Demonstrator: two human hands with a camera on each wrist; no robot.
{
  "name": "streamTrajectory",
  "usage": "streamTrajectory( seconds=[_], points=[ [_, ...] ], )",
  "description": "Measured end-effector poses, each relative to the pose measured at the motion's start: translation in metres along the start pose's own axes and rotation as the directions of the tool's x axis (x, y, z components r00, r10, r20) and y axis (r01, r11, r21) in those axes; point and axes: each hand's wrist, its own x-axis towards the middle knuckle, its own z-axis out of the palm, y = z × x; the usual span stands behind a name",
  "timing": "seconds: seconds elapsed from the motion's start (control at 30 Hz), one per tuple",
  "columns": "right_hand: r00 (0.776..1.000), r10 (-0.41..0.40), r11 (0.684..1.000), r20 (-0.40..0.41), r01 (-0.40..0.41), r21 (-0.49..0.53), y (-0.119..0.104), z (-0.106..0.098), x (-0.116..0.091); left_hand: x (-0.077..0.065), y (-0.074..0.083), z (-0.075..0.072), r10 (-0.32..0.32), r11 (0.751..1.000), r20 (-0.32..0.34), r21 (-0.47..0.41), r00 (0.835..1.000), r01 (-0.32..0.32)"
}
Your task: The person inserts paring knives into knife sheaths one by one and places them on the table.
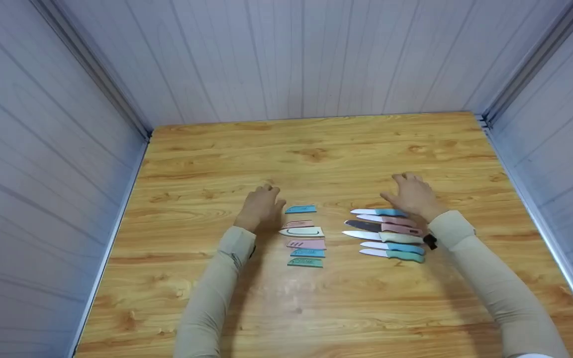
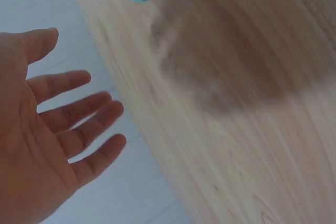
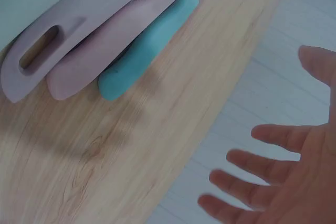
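Note:
Several knife sheaths lie in a column mid-table: a blue sheath (image 1: 301,209) at the far end, then pink, a white sheath (image 1: 302,231), pink, blue and a green sheath (image 1: 305,262). To their right several knives are lined up, blades pointing left. The farthest is a blue-handled knife (image 1: 390,212); a dark-bladed pink knife (image 1: 400,227) and a green-handled knife (image 1: 405,256) lie nearer. My left hand (image 1: 261,203) hovers left of the far blue sheath, fingers relaxed and holding nothing. Above the far knife handles, my right hand (image 1: 414,195) is likewise free, its fingers spread.
Everything lies on a wood-grain table (image 1: 207,164). Pale panelled walls (image 1: 286,59) enclose it at the back and on both sides. A small black thing (image 1: 430,242) sits at the right cuff.

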Motion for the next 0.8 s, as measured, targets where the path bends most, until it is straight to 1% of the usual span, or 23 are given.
streamTrajectory(
  seconds=[0.1, 0.23, 0.37, 0.53, 0.67, 0.8],
  points=[
    [1.000, -0.018, 1.000, -0.005, 0.018, 0.014, 0.000, 0.000, 0.001, 0.007, 0.007, 0.004, 0.042, 0.999, 0.030, 0.024, 0.999, -0.043],
    [1.000, -0.026, 0.998, 0.014, 0.025, 0.057, -0.001, 0.002, 0.001, 0.016, 0.016, 0.011, 0.098, 0.989, 0.058, 0.108, 0.993, -0.104],
    [0.998, -0.024, 0.996, 0.051, 0.019, 0.091, -0.002, 0.006, -0.002, 0.023, 0.026, 0.019, 0.122, 0.974, 0.104, 0.177, 0.987, -0.139],
    [0.998, -0.034, 0.995, 0.062, 0.028, 0.094, -0.002, 0.009, -0.002, 0.033, 0.038, 0.029, 0.152, 0.961, 0.137, 0.212, 0.979, -0.179],
    [0.997, -0.064, 0.994, 0.051, 0.059, 0.090, 0.000, 0.010, -0.003, 0.037, 0.043, 0.033, 0.165, 0.954, 0.137, 0.231, 0.977, -0.193],
    [0.995, -0.081, 0.993, 0.056, 0.076, 0.086, 0.002, 0.012, -0.003, 0.038, 0.048, 0.037, 0.181, 0.954, 0.116, 0.222, 0.977, -0.203]
  ],
)
